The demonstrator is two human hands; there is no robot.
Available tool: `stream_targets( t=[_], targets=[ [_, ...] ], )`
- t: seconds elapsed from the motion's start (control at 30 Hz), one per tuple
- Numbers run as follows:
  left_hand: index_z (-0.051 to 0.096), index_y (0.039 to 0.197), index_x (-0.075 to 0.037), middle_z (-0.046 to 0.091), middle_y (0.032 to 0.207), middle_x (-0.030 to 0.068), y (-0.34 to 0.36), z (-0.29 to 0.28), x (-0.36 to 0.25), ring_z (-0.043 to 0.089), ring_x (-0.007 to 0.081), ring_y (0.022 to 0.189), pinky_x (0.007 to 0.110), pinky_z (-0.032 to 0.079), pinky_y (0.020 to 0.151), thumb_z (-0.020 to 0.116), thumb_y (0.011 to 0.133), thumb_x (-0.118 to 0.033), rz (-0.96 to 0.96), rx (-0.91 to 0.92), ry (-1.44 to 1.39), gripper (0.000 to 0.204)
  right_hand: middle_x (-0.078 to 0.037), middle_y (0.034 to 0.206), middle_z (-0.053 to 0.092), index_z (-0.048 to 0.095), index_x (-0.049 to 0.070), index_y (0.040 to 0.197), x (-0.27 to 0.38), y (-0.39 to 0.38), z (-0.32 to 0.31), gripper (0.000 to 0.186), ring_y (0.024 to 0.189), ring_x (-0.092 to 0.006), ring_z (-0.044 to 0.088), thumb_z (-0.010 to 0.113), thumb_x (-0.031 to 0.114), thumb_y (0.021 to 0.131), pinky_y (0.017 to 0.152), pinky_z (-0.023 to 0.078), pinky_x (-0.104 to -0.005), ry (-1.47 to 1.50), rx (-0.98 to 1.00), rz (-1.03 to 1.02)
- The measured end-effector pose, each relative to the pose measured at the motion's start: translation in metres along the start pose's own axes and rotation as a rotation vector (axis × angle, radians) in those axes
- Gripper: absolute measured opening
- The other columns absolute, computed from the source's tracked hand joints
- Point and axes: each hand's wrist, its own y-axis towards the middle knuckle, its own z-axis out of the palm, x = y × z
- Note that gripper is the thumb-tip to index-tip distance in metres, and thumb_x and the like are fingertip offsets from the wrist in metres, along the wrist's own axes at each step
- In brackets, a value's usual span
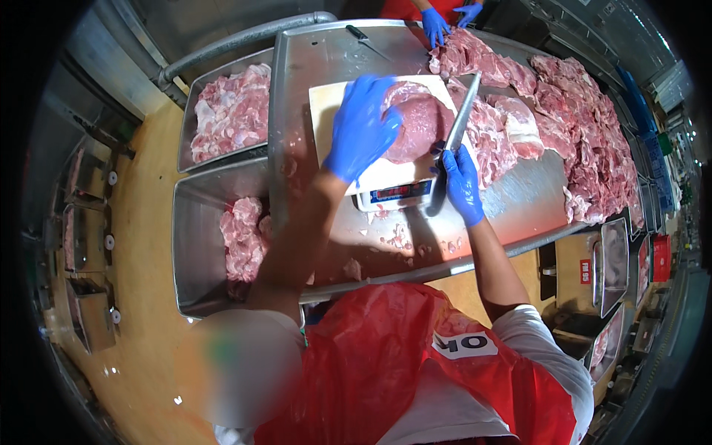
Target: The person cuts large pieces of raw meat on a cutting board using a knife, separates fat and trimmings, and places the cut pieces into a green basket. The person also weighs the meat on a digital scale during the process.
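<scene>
Red plastic apron [386, 356] fills the bottom of the view, worn over a white shirt by the person looking down at a steel work table [512, 200]. Both forearms reach forward from it, each ending in a blue glove.

On a white cutting board [330, 111] sitting atop a small digital scale [397, 194] lies a rounded slab of raw pink meat [423, 122]. The left hand [361, 126] lies flat on the slab's left side with fingers spread, pressing it down rather than closing round it. The right hand [463, 182] is clamped on the handle of a long knife [458, 130], whose blade runs up along the right edge of the board, just beside the meat and seemingly not yet in it.

By the look of it, the slab is being steadied for trimming or slicing; a cut from here would call for bringing the blade across to the meat while the flat hand stays clear of the edge.

To the left stand two steel tubs. The farther tub [189, 141] is heaped with pale pink meat pieces; the nearer tub [191, 252] holds a smaller pile against its right wall. Small scraps [400, 239] dot the table below the scale.

Right of the board, a long mound of raw cuts [578, 126] covers the table. At the far end, another person's blue-gloved hands [437, 26] rest on that meat, and a second knife [363, 38] lies on bare steel nearby. More trays [614, 259] stand at the right edge, contents unclear.
</scene>
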Motion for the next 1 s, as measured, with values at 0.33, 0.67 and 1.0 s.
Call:
stream_targets(
  t=[0.33,0.67,1.0],
  targets=[
    [0.045,0.141,-0.031,0.044,0.143,0.0141,0.064,0.083,0.038,0.042,0.039,0.128,0.049,0.04,0.105,0.079,0.061,-0.05,0.004,1.025,0.318,0.09,-0.012,0.076,0.064,0.048,0.004,0.099,0.015,-0.066,-0.036,0.016,0.063,-0.0207,0.065,0.045,0.019,0.102,0.055,0.052,-0.0372,-0.221,-0.133,0.17],
    [0.044,0.141,-0.028,0.055,0.133,0.0167,0.111,0.088,0.067,0.058,0.0357,0.112,0.048,0.047,0.093,0.077,0.059,-0.047,-0.131,1.367,0.209,0.09,-0.029,0.088,0.061,0.047,0.001,0.107,0.035,-0.041,0.045,0.018,0.081,-0.0463,0.062,0.043,0.006,0.09,0.069,0.05,-0.0528,-0.956,0.281,-0.201],
    [0.047,0.137,-0.024,0.058,0.129,0.0154,0.109,0.096,0.077,0.059,0.0337,0.111,0.046,0.048,0.092,0.077,0.06,-0.045,-0.025,1.282,0.151,0.085,-0.027,0.087,0.064,0.047,0.0,0.101,0.042,-0.023,0.045,0.02,0.082,-0.0438,0.065,0.046,0.018,0.094,0.07,0.052,-0.0508,-1.113,0.401,-0.122]
  ],
)
